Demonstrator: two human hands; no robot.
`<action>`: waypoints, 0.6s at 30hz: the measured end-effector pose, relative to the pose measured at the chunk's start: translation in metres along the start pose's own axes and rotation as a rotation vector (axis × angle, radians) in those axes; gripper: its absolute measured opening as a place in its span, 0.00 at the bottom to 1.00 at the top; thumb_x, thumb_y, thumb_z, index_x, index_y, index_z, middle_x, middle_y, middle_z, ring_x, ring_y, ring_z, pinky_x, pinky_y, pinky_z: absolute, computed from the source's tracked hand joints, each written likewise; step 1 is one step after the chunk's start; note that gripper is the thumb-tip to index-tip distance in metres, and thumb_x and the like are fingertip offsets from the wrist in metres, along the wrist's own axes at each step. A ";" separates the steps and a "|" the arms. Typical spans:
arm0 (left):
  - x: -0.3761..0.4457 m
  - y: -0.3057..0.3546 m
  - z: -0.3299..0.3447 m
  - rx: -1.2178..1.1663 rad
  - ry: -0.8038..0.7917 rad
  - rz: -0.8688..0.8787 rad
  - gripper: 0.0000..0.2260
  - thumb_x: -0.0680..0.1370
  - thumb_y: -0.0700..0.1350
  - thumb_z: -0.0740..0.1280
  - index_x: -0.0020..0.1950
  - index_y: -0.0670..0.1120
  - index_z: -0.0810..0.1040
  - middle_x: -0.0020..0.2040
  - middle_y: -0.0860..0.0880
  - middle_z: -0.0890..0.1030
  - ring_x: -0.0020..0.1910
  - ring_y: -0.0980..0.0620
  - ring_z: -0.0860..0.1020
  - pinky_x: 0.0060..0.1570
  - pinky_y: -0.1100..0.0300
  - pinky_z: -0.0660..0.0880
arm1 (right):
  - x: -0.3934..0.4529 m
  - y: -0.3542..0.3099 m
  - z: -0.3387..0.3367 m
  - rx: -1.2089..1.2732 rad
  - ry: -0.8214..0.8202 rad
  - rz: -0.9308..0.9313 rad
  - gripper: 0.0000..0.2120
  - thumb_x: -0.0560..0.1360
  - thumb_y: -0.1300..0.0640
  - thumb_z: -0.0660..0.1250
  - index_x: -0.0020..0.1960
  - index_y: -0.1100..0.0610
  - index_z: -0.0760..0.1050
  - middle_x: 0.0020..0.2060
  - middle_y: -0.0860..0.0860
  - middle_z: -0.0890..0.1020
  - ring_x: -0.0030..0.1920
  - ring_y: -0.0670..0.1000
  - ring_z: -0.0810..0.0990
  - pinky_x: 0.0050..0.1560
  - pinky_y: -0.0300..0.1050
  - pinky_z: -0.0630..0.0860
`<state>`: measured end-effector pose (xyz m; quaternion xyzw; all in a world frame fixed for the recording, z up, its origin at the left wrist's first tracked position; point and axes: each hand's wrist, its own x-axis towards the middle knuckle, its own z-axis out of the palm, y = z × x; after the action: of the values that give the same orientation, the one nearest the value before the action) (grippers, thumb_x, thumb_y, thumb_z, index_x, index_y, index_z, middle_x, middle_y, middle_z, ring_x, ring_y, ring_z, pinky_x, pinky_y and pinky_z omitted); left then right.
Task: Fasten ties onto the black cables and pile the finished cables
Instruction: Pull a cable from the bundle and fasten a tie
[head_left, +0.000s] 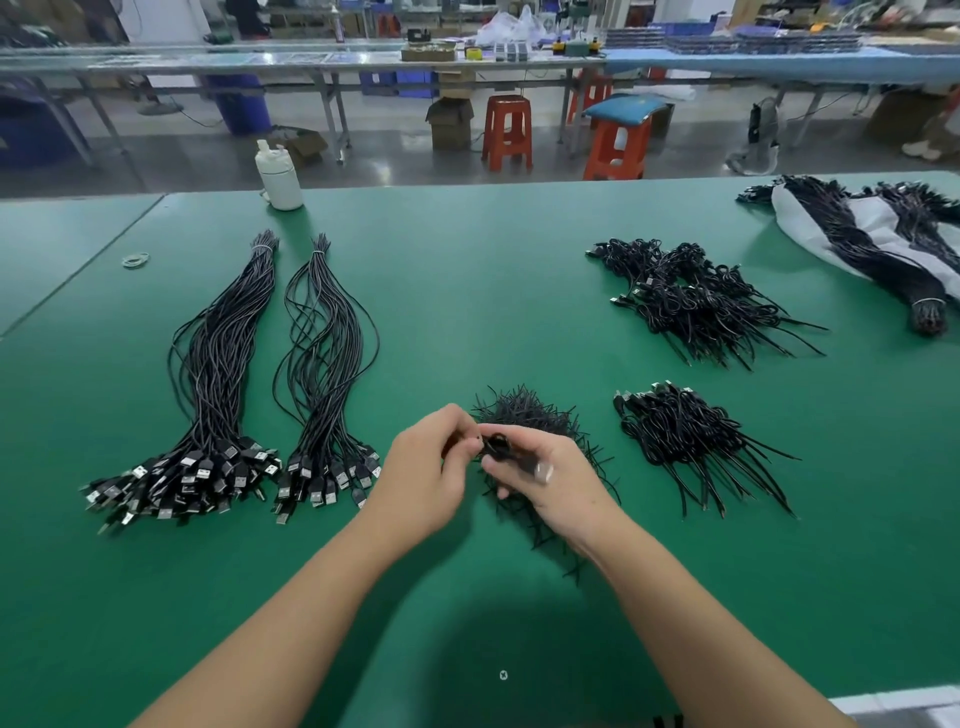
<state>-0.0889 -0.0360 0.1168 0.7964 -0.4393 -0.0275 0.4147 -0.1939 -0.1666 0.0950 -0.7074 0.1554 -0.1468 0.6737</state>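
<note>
My left hand and my right hand meet over the green table and together hold one coiled black cable. Its silver USB plug sticks out by my right fingers. Just behind and under my hands lies a heap of loose black ties. Two long bundles of straight black USB cables lie to the left, plugs toward me. A small pile of tied cables sits to the right, and a larger tied pile lies farther back.
A white bottle stands at the table's far edge. Rubber bands lie at far left. A white bag with more cable bundles lies at the far right. Red stools and workbenches stand beyond the table.
</note>
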 end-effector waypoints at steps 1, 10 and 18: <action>0.000 0.001 0.000 0.009 0.008 0.017 0.06 0.78 0.37 0.66 0.44 0.46 0.74 0.37 0.55 0.77 0.37 0.54 0.72 0.38 0.65 0.67 | 0.001 -0.001 0.000 -0.046 0.037 0.003 0.09 0.77 0.63 0.71 0.56 0.55 0.83 0.33 0.45 0.79 0.30 0.46 0.72 0.33 0.39 0.71; 0.000 0.003 0.002 0.342 -0.023 0.348 0.11 0.70 0.28 0.70 0.44 0.42 0.75 0.40 0.46 0.74 0.40 0.45 0.71 0.43 0.53 0.68 | 0.003 0.004 0.003 0.213 0.080 0.145 0.09 0.81 0.57 0.65 0.56 0.61 0.79 0.28 0.53 0.76 0.26 0.47 0.66 0.24 0.37 0.60; 0.001 0.005 0.006 0.128 0.051 0.113 0.05 0.79 0.36 0.63 0.45 0.45 0.72 0.41 0.50 0.74 0.40 0.51 0.69 0.41 0.60 0.64 | 0.002 0.001 0.000 0.371 0.012 0.088 0.11 0.80 0.67 0.64 0.61 0.62 0.78 0.44 0.56 0.85 0.39 0.49 0.81 0.38 0.40 0.78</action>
<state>-0.0943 -0.0418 0.1167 0.7957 -0.4739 0.0444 0.3747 -0.1918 -0.1676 0.0942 -0.5625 0.1604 -0.1474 0.7975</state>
